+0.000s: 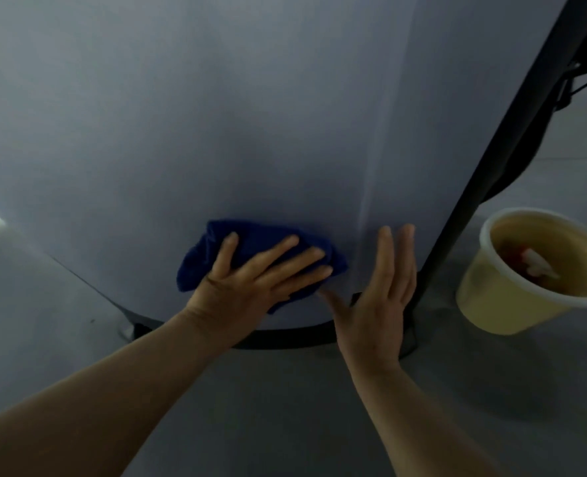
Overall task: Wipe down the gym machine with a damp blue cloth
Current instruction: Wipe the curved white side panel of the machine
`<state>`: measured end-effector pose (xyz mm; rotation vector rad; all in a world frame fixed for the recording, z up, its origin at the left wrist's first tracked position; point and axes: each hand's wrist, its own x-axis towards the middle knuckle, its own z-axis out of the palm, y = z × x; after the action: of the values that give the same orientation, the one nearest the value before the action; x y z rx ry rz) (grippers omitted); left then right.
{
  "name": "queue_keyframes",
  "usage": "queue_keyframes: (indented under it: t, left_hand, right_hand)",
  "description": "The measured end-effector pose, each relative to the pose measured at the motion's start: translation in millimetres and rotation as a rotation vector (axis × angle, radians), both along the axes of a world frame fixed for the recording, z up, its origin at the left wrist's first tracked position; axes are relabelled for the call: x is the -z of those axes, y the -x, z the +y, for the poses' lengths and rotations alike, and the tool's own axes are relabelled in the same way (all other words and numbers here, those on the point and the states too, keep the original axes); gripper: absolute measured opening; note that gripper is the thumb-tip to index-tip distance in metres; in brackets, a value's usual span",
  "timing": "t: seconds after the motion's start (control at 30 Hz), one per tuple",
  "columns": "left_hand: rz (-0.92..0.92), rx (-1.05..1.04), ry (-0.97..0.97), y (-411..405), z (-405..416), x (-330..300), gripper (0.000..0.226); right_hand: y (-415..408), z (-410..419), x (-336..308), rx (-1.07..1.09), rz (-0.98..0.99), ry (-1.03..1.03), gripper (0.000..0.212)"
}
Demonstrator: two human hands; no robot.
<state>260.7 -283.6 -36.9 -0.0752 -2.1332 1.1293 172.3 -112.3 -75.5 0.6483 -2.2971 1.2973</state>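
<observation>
Left hand (250, 280) flat on the blue cloth (261, 256), fingers (278, 247) straight and spread, pressing it against the machine's grey panel (250, 115) — low on the panel, just above the black base rim (285, 337). Right hand (378, 304) just right of the cloth, open, fingers straight, palm toward the panel — contact unclear. Black frame post (491, 166) runs along the panel's right edge. Yellow bucket (491, 297) on the floor right of the post; contents blurred.

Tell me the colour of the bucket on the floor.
Pale yellow bucket with a whitish rim, seen in the head view.
</observation>
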Motion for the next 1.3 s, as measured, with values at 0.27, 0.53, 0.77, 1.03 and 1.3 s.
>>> queue_keyframes:
  t: [0.27, 0.53, 0.77, 1.03, 1.3]
  left_hand:
    - [0.001, -0.002, -0.007, 29, 31, -15, 0.063]
    - [0.008, 0.071, -0.043, 38, 40, -27, 0.056]
    - [-0.185, 0.015, 0.12, -3, 10, 47, 0.074]
    - [-0.153, -0.009, 0.056, 15, 29, 57, 0.067]
    - [-0.185, 0.036, 0.03, 18, 33, 42, 0.063]
  right_hand:
    - [6, 6, 7, -0.037, -0.298, -0.07, 0.145]
    - [6, 19, 4, -0.047, -0.269, -0.074, 0.118]
    - [0, 25, 0, -0.078, -0.269, 0.152, 0.091]
    - [1, 19, 13, 0.019, -0.807, 0.421, 0.082]
    - [4, 16, 8, -0.01, -1.512, 0.705, 0.013]
